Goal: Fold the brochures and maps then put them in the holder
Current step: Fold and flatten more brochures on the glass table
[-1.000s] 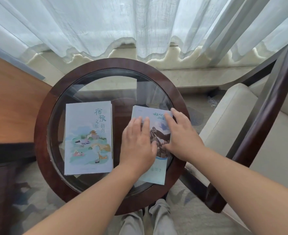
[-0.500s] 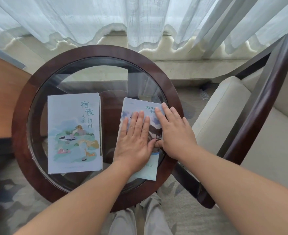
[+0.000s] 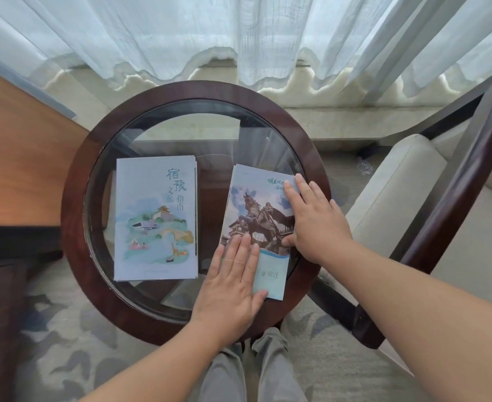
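Bare forearms, no sleeves, grey trousers (image 3: 239, 372)

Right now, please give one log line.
left hand: flat on horse brochure | right hand: pressing its right edge | guide booklet: untouched | holder: unseen

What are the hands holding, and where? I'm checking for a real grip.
Nothing is gripped. Both hands lie flat on the horse-statue brochure, pinning it to the glass table: left hand on its near-left corner, right hand along its right edge.

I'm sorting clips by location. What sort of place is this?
Probably a hotel room or lounge corner: a round glass table holding travel brochures, a cushioned armchair, and sheer curtains along the window.
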Motion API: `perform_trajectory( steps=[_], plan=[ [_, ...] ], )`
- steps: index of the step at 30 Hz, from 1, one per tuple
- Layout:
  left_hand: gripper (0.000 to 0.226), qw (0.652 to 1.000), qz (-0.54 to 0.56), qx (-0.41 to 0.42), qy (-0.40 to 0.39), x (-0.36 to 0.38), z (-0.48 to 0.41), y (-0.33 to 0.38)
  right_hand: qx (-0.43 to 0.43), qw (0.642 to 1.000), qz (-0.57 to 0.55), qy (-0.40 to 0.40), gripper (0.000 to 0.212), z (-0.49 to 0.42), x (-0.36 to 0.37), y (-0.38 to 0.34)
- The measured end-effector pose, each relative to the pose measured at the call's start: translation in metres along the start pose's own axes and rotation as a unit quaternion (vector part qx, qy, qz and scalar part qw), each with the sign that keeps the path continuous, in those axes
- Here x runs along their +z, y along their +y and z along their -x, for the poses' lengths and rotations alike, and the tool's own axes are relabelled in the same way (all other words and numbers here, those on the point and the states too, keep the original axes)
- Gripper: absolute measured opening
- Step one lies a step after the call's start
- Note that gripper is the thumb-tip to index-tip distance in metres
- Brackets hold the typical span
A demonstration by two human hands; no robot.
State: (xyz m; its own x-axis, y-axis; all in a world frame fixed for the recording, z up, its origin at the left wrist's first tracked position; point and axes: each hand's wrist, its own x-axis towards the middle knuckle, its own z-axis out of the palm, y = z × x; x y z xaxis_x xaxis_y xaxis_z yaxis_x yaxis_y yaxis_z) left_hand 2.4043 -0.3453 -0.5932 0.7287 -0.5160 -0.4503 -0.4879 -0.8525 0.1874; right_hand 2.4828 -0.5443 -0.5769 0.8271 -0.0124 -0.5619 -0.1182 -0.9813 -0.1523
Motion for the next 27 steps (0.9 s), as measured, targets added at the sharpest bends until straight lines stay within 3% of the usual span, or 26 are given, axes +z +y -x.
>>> perform_trajectory(
  steps=[3, 6, 8, 11, 15, 17, 21, 25, 27],
  plan=[
    [0.067, 0.995, 0.087, -0.033, 0.021, -0.021, 0.000, 0.003, 0.004, 0.999, -0.026, 0.035, 0.113, 0.009, -0.004, -0.006],
    [0.056, 0.965, 0.200, -0.138, 0.103, -0.052, -0.022, 0.000, 0.069, 0.979, -0.171, 0.083, 0.100, 0.025, -0.005, -0.019],
    [0.052, 0.925, 0.275, -0.240, 0.107, -0.070, -0.042, -0.003, 0.168, 0.935, -0.308, 0.042, 0.088, 0.032, -0.004, -0.030],
    [0.049, 0.857, 0.363, -0.363, 0.041, -0.083, -0.064, -0.006, 0.263, 0.849, -0.458, -0.011, 0.066, 0.033, -0.001, -0.041],
    [0.043, 0.782, 0.424, -0.456, 0.016, -0.083, -0.078, -0.015, 0.274, 0.816, -0.509, -0.013, 0.067, 0.028, 0.000, -0.045],
    [0.042, 0.765, 0.436, -0.473, 0.010, -0.081, -0.078, -0.016, 0.286, 0.807, -0.517, -0.016, 0.067, 0.027, -0.001, -0.044],
    [0.035, 0.769, 0.436, -0.466, 0.031, -0.079, -0.073, -0.004, 0.306, 0.795, -0.523, -0.019, 0.062, 0.028, 0.001, -0.040],
    [0.023, 0.751, 0.484, -0.446, 0.041, -0.083, -0.069, 0.003, 0.316, 0.786, -0.530, -0.019, 0.059, 0.030, 0.001, -0.036],
    [0.028, 0.742, 0.505, -0.440, 0.044, -0.082, -0.067, 0.002, 0.319, 0.780, -0.538, -0.021, 0.053, 0.030, 0.002, -0.033]
  ],
)
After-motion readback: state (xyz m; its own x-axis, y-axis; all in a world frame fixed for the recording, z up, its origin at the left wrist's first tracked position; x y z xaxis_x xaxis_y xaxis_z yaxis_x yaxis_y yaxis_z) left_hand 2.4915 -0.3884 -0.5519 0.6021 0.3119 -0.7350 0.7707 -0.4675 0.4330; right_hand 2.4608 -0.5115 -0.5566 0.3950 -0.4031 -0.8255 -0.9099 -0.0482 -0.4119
